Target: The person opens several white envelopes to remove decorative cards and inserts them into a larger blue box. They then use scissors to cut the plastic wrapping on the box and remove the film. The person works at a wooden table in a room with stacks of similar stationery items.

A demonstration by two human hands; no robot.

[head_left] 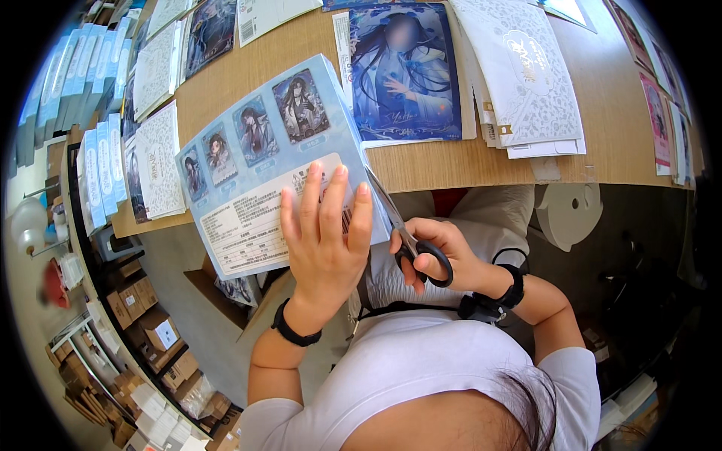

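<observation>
A flat light blue box (218,188) with several small character pictures and a white label panel lies tilted across the table's near edge. My left hand (327,244) holds it, fingers stretched over the label; the thumb is hidden. In my right hand (444,255) is a pair of scissors (431,261) with black handles, fingers through the loops. Their blades point up and left along the box's right side, against or just beside it. How far the blades are parted is hard to see. Black bands circle both wrists.
On the wooden table (248,75), a blue illustrated print (406,75) lies beyond the box. White patterned packets (526,83) are stacked to its right, more packets (159,158) to the left. Light blue boxes (101,173) stand far left. Below are shelves with cartons (135,301) and a white roll (568,214).
</observation>
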